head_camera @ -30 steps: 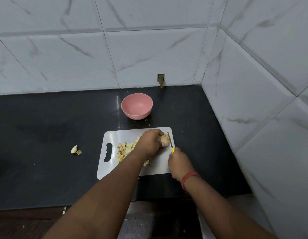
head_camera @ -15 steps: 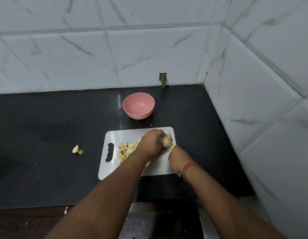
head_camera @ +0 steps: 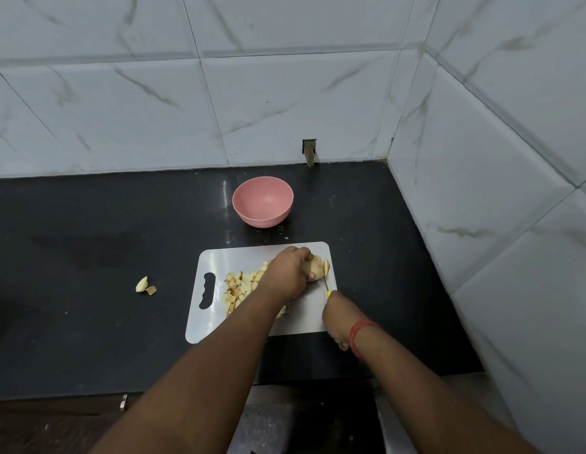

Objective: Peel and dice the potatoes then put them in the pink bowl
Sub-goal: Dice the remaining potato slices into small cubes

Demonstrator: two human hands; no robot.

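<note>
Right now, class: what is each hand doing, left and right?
Left hand: fingers curled over the potato, holding it on the cutting board.
Right hand: gripping the knife, blade at the potato.

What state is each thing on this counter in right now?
Pink bowl: upright, empty.
Potato: partly sliced, held by left hand.
Knife: gripped by right hand, blade at the potato.
Diced pieces: piled on cutting board.
Scraps: loose on the countertop.
</note>
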